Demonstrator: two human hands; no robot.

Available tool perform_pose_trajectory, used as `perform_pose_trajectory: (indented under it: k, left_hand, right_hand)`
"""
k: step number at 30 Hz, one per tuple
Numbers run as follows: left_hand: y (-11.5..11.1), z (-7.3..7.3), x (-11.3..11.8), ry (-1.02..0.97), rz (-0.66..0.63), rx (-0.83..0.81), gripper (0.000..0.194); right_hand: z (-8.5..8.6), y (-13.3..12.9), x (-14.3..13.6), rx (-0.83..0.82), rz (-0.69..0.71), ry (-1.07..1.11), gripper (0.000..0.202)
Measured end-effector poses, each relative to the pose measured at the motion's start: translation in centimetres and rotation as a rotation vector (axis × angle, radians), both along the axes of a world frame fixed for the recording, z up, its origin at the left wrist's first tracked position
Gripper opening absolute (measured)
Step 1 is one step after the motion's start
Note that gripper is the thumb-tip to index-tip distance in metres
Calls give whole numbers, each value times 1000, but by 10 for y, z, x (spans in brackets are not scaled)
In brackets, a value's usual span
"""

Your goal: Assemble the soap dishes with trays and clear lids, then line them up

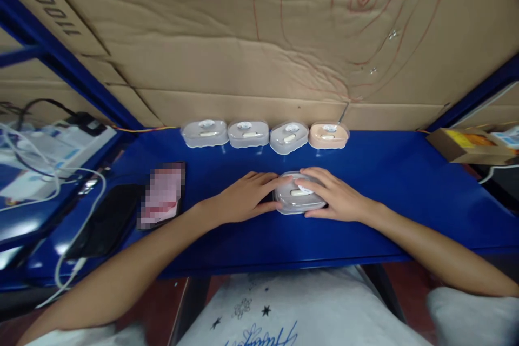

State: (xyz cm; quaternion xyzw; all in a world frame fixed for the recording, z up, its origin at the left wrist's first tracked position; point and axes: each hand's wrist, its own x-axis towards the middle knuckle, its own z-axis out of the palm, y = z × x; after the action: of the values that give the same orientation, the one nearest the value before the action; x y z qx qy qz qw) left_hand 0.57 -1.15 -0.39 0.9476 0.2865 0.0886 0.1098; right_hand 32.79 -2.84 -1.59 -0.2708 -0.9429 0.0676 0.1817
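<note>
A rounded clear-lidded plastic case [294, 204], grey-white with a white strip and label on top, rests on the blue table in front of me. My left hand [247, 197] holds its left end between thumb and fingers. Over the right end, my right hand [336, 197] grips it, its fingers covering part of the lid and label. Behind them stands a row of similar cases: three grey-white ones, at the left [205, 140], beside it [248, 140] and further right [288, 143], and a peach one [328, 140] at the row's right end.
A cardboard wall [203, 65] rises behind the blue table [385, 173]. To the left lie a phone with a pixelated screen [162, 192], a dark flat device [107, 219], white cables [101, 184] and a power strip [75, 154]. An open cardboard box [466, 148] sits at right.
</note>
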Motion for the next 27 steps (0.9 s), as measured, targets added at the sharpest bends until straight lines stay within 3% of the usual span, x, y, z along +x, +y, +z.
perform_pose_trajectory:
  k: [16, 21, 27]
  left_hand:
    - [-7, 7, -3, -19, 13, -66, 70]
    - [-12, 10, -2, -29, 4, -80, 78]
    - [-10, 2, 5, -30, -32, -117, 94]
  right_hand:
    - [-10, 4, 2, -134, -28, 17, 94]
    - [-9, 4, 0, -137, -8, 30, 98]
    - [-4, -2, -2, -133, 21, 51, 92]
